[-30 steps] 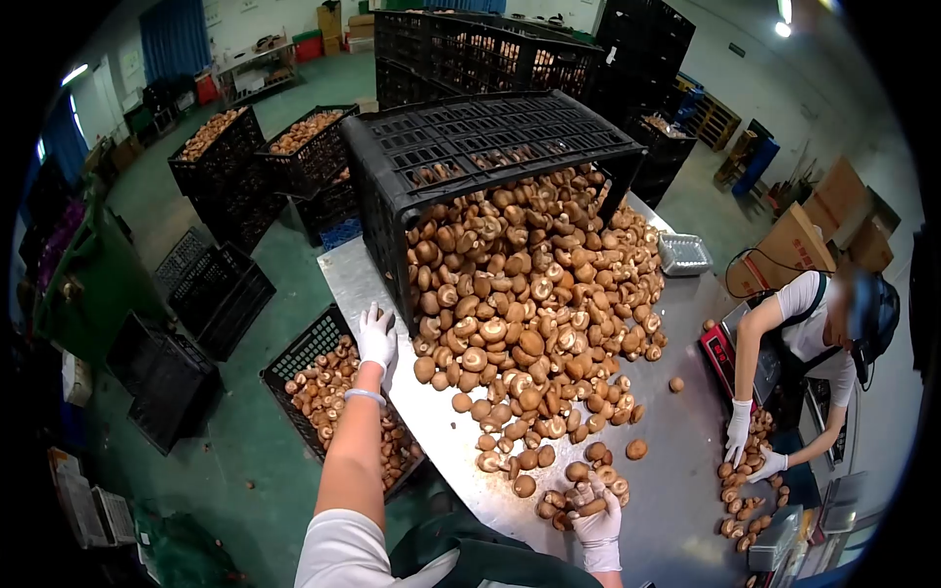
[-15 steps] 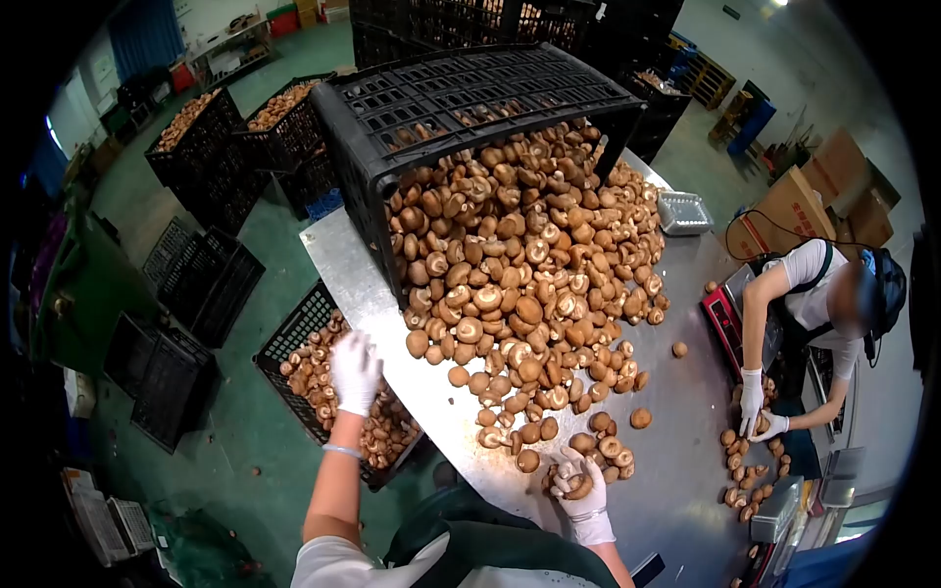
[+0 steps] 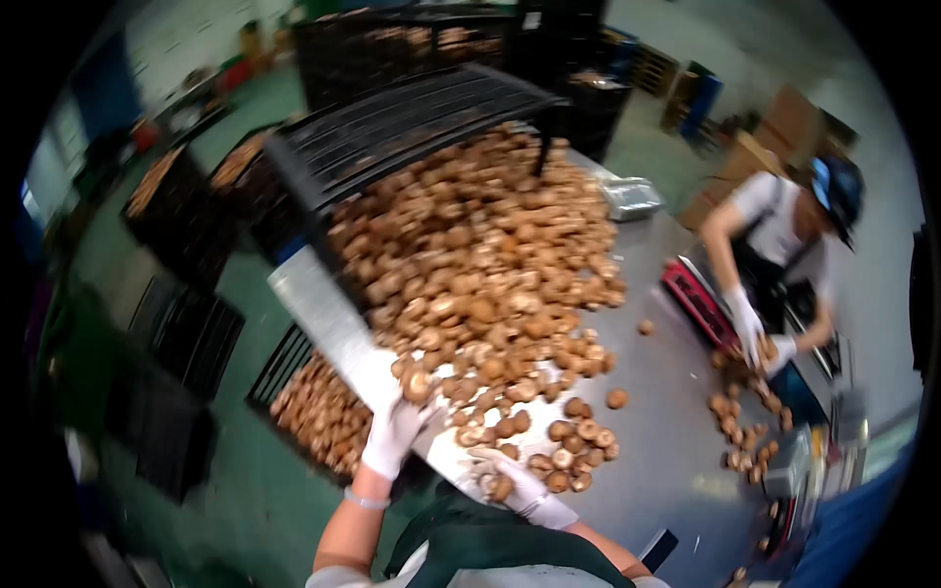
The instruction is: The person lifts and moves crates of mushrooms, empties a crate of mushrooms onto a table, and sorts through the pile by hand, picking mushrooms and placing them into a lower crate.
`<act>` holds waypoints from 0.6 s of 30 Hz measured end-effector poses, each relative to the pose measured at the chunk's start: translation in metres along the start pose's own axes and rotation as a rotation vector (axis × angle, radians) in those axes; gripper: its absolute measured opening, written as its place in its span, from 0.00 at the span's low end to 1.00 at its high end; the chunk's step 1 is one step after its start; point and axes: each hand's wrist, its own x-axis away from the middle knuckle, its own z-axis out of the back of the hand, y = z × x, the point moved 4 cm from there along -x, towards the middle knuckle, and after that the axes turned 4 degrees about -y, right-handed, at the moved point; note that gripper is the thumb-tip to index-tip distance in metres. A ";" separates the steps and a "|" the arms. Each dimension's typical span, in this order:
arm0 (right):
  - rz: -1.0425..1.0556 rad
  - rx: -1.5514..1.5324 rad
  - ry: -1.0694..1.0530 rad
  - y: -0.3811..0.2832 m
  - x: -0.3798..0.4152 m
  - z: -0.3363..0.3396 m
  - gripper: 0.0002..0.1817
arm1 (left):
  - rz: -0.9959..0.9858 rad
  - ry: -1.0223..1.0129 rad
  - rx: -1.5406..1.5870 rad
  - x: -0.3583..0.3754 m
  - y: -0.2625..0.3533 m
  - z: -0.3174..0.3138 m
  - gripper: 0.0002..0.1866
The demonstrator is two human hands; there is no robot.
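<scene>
A big heap of brown mushrooms [image 3: 480, 265] spills from a tipped black crate [image 3: 392, 127] onto a steel table [image 3: 657, 412]. My left hand [image 3: 397, 431], in a white glove, is at the table's near-left edge and touches a mushroom [image 3: 417, 384] at the heap's fringe. My right hand [image 3: 515, 485], also gloved, is closed over a few mushrooms at the table's near edge. The picture is blurred by motion.
A black crate of mushrooms [image 3: 319, 412] stands on the green floor below the table's left edge. More black crates [image 3: 186, 333] lie further left. A co-worker in white gloves [image 3: 750, 323] handles mushrooms at the right by a red scale [image 3: 696, 299]. A foil tray [image 3: 632, 196] lies far back.
My left hand has come from over the floor crate up to the table edge by the heap. My right hand stays on mushrooms at the near edge. The view swung left.
</scene>
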 end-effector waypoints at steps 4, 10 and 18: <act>0.223 -0.363 -0.023 0.020 -0.027 0.031 0.28 | -0.096 -0.321 -1.193 0.021 -0.040 -0.068 0.31; 0.226 -0.299 0.228 -0.031 0.029 0.061 0.27 | 0.041 -0.163 -1.033 0.010 -0.072 -0.053 0.21; 0.764 -0.903 0.673 -0.138 0.125 0.243 0.24 | 0.015 0.061 -1.035 0.010 -0.048 -0.002 0.19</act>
